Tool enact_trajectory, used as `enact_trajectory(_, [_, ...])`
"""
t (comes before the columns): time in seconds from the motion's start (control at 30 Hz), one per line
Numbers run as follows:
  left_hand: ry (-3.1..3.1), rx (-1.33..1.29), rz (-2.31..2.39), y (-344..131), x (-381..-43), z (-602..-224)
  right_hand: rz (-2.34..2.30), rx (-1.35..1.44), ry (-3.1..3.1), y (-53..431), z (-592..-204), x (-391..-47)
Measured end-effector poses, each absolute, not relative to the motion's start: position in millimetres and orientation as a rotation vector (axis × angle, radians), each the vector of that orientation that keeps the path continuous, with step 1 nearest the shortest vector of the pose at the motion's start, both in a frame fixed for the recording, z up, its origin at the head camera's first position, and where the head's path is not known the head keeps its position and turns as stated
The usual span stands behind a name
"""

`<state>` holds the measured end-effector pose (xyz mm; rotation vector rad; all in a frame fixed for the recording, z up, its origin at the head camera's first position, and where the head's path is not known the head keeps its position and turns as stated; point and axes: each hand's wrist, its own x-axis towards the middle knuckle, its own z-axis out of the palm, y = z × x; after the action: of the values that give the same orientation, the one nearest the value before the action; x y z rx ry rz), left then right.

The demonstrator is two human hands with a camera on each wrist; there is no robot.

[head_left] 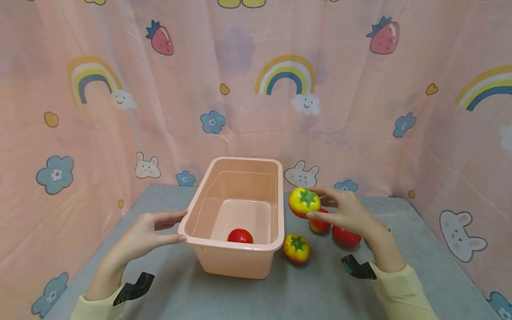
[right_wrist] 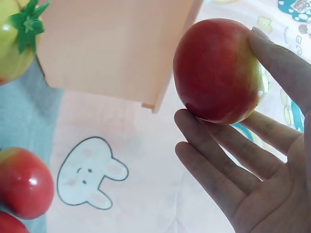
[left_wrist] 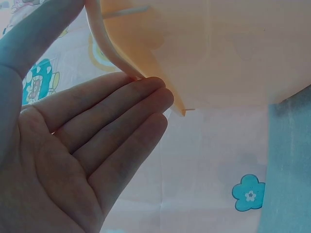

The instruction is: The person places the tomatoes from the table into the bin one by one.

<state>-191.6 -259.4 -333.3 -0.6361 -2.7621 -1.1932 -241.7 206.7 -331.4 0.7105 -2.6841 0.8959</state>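
Observation:
My right hand [head_left: 347, 212] pinches a yellow-and-red tomato [head_left: 301, 202] with a green leafy top, raised beside the right rim of the peach plastic bin [head_left: 236, 262]. In the right wrist view, the red underside of that tomato [right_wrist: 216, 73] sits between thumb and fingertips. With straight fingers and thumb, my left hand [head_left: 146, 234] touches the bin's left rim near its front corner. The left wrist view shows its extended fingers [left_wrist: 121, 109] against the rim. Inside the bin lies a smooth red round fruit [head_left: 240, 236], partly hidden by the front wall.
A second yellow-and-red tomato [head_left: 297, 249] stands close to the bin's right side. Behind and below my right hand are a red-and-yellow fruit [head_left: 319, 224] and a red one [head_left: 346, 237], partly covered. The grey tabletop [head_left: 176, 289] meets a pink patterned curtain [head_left: 176, 106].

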Motion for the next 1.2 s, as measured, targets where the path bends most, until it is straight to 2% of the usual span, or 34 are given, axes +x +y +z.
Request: enact_trajectory(1.2, [-2.756, -0.642, -1.179, -260.4, -193.0, -335.4, 0.841, 0.992, -2.562, 171.8, -283.6, -254.5])
